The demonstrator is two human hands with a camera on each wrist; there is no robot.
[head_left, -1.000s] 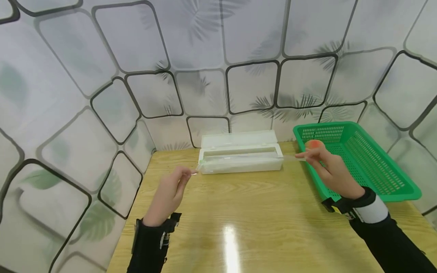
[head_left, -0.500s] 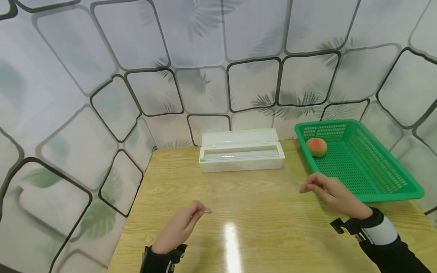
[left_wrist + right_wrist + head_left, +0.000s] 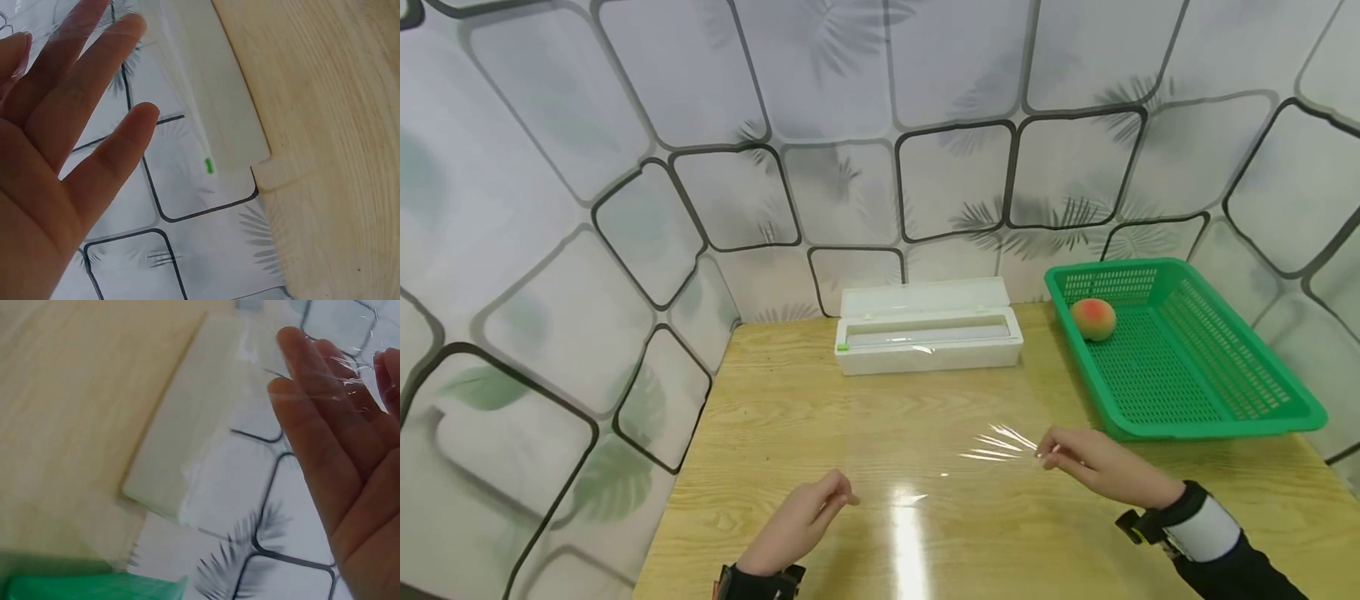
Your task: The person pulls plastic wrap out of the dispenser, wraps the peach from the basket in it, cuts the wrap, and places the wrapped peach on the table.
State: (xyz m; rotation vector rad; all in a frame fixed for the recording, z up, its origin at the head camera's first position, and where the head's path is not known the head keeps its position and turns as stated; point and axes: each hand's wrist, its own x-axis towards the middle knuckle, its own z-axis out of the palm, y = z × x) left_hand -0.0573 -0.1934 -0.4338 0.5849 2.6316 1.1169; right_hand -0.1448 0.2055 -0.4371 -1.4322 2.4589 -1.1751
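A sheet of clear cling film (image 3: 1000,444) stretches between my two hands over the table's near half, with bright creases fanning out from the right fingers. My left hand (image 3: 801,518) pinches one corner between thumb and fingertip; its other fingers stand extended in the left wrist view, where the film (image 3: 75,26) crosses them. On the right, my hand (image 3: 1101,467) pinches the other corner, with the film (image 3: 347,378) wrinkled across its fingers in the right wrist view. Beyond both hands sits the white cling film box (image 3: 928,360), its lid raised, the roll (image 3: 932,334) inside.
A green plastic basket (image 3: 1311,417) stands on the right side of the table, with a peach (image 3: 1093,319) in its far left corner. The wooden table (image 3: 760,400) meets a patterned wall covering (image 3: 850,200) behind the box and at the left.
Both hands have come away from the box toward the near edge, drawing the film along. The right hand has lately dropped lower and slightly left, and creases now show beside it.
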